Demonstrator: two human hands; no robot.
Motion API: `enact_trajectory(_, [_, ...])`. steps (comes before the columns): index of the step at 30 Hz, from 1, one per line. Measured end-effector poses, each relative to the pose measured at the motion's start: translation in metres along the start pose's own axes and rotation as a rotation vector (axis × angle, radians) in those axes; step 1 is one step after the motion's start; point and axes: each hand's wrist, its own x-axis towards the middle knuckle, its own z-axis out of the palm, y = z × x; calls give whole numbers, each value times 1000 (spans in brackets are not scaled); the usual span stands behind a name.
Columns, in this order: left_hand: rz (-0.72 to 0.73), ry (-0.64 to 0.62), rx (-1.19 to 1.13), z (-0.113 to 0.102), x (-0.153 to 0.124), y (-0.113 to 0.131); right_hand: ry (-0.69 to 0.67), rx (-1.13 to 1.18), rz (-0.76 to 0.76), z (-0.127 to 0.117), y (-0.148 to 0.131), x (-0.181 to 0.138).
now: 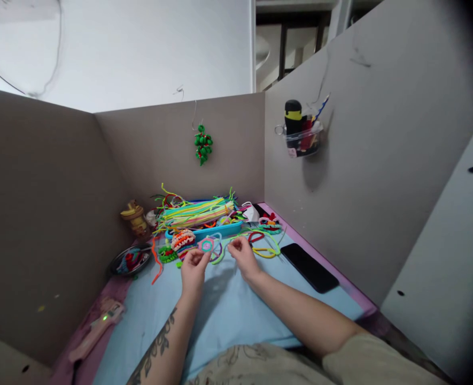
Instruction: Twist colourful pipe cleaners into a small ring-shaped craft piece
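My left hand (193,268) is closed in a pinch on a small pink and teal pipe-cleaner piece (206,245), held just above the light blue mat (228,315). My right hand (242,255) is a little to its right, fingers pinched on a thin pipe-cleaner strand (220,255) that runs back to the piece. Both hands sit in front of a blue tray (204,231) piled with yellow, green and orange pipe cleaners (194,211).
A black phone (309,267) lies on the mat at right. A metal bowl (130,261) of scraps and a pink glue gun (95,327) are at left. Grey partition walls surround the desk, with a green ornament (203,144) and a clear holder of tools (302,136) hanging.
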Motion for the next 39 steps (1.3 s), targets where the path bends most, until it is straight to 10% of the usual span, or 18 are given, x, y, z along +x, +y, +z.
enact_trajectory(25, [-334,-327,-350,-5,1,8,-225,-212,-64,-18,27,28])
enact_trajectory(39, [-164,62,-105,-19,24,-9,-91,-48,-91,-23,-26,21])
